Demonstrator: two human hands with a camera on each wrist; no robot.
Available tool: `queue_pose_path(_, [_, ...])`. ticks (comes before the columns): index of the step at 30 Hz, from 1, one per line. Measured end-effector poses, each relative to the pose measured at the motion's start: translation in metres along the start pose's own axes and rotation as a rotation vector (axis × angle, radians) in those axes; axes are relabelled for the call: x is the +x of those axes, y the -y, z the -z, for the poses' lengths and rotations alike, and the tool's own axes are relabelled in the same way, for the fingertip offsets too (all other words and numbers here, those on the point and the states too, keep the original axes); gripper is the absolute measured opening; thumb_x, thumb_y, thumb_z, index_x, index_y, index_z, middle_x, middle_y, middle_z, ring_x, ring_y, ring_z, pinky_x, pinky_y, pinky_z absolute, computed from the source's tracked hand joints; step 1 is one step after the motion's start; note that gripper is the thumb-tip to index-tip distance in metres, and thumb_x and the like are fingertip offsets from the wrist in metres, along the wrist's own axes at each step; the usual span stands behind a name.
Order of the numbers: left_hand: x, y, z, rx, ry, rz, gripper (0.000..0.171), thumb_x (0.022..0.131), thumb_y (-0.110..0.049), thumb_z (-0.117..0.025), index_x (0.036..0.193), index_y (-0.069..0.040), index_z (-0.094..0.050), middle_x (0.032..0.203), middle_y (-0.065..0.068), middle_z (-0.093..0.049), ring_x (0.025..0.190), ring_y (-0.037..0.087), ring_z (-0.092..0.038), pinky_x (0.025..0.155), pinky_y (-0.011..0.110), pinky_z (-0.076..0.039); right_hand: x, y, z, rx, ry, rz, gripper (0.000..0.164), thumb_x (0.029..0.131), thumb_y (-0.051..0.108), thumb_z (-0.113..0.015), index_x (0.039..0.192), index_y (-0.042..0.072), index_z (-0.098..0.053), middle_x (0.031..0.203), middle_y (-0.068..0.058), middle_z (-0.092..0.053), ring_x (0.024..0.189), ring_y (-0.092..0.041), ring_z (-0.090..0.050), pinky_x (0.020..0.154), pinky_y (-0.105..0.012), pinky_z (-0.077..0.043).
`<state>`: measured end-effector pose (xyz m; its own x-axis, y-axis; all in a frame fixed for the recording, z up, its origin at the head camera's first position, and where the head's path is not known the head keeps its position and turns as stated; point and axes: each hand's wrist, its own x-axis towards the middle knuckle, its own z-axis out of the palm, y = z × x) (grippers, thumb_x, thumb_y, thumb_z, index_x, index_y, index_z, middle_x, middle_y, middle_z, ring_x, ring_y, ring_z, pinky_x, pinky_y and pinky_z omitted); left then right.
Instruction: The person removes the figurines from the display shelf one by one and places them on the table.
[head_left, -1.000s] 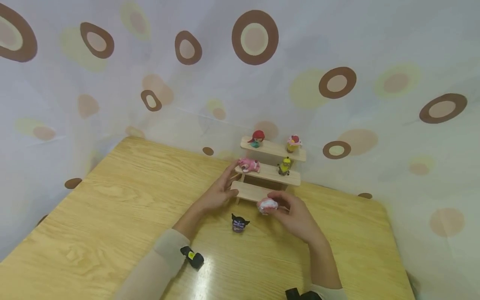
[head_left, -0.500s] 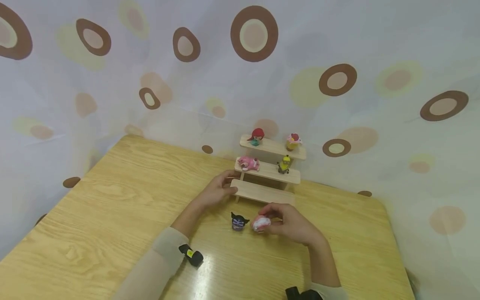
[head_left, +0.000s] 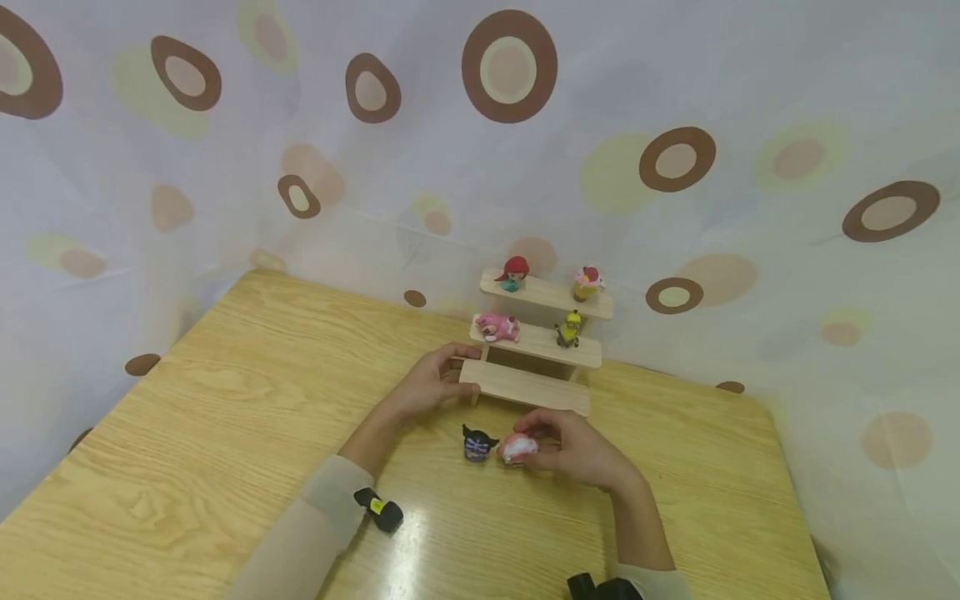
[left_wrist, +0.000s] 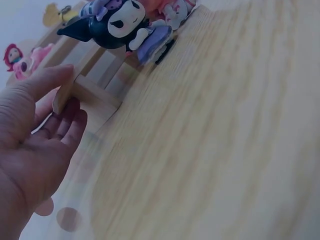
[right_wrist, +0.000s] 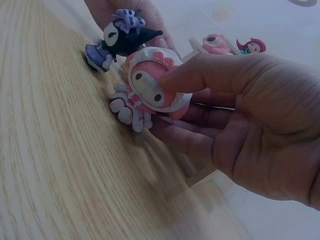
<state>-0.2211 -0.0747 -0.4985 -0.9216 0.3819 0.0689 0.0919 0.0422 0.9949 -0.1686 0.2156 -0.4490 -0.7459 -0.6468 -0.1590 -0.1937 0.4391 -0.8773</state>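
Observation:
My left hand (head_left: 431,383) grips the left end of the lowest step of a small three-step wooden display shelf (head_left: 525,387); the left wrist view shows the thumb on one side of the board and fingers on the other. My right hand (head_left: 581,446) pinches a pink and white figurine (right_wrist: 150,85) in a frilled bonnet, thumb on its head and fingers behind. Just left of it stands a black and purple figurine (head_left: 477,445) with pointed ears, on the table in front of the shelf. Whether the two figurines touch, I cannot tell.
The top step bears a red-haired figurine (head_left: 514,273) and a cupcake-like figurine (head_left: 587,284). On the middle step are a pink bear figurine (head_left: 498,327), lying down, and a yellow figurine (head_left: 568,330). A spotted curtain (head_left: 420,167) hangs behind the wooden table (head_left: 247,417).
My right hand has brought the pink and white figurine from the lowest step's front edge down toward the black figurine. The left hand has slid down from the middle step to the lowest one.

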Motion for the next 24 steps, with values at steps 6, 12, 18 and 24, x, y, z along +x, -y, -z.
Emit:
queue_pose_path(6, [0.001, -0.002, 0.000, 0.003, -0.018, 0.025, 0.050, 0.093, 0.000, -0.080, 0.138, 0.001, -0.058, 0.148, 0.021, -0.056, 0.132, 0.036, -0.062, 0.105, 0.038, -0.055, 0.001, 0.001, -0.001, 0.027, 0.015, 0.005, 0.036, 0.093, 0.007, -0.081, 0.126, 0.002, -0.067, 0.123, -0.012, -0.069, 0.114, -0.027, -0.065, 0.092, -0.032, -0.057])
queue_pose_path(12, [0.000, -0.002, 0.001, 0.019, -0.042, 0.034, 0.048, 0.092, -0.003, -0.082, 0.135, -0.001, -0.061, 0.152, 0.018, -0.055, 0.134, 0.036, -0.060, 0.109, 0.041, -0.052, 0.003, -0.003, -0.003, 0.051, 0.031, 0.017, 0.039, 0.091, 0.006, -0.082, 0.126, 0.000, -0.067, 0.121, -0.013, -0.069, 0.112, -0.028, -0.066, 0.091, -0.030, -0.057])
queue_pose_path(18, [-0.001, 0.000, 0.000, 0.022, -0.048, 0.036, 0.048, 0.092, -0.004, -0.082, 0.136, 0.000, -0.062, 0.152, 0.019, -0.055, 0.133, 0.036, -0.061, 0.107, 0.040, -0.053, 0.004, -0.005, -0.005, 0.086, 0.070, 0.041, 0.046, 0.092, 0.004, -0.082, 0.133, -0.006, -0.063, 0.127, -0.018, -0.068, 0.118, -0.032, -0.066, 0.098, -0.032, -0.057])
queue_pose_path(24, [-0.002, -0.001, 0.001, 0.048, -0.049, 0.026, 0.047, 0.092, -0.005, -0.082, 0.136, -0.001, -0.063, 0.150, 0.017, -0.057, 0.135, 0.035, -0.060, 0.110, 0.042, -0.051, -0.009, 0.009, 0.006, 0.023, 0.041, 0.009, 0.051, 0.097, 0.011, -0.078, 0.141, -0.005, -0.059, 0.138, -0.022, -0.064, 0.128, -0.038, -0.063, 0.106, -0.048, -0.054])
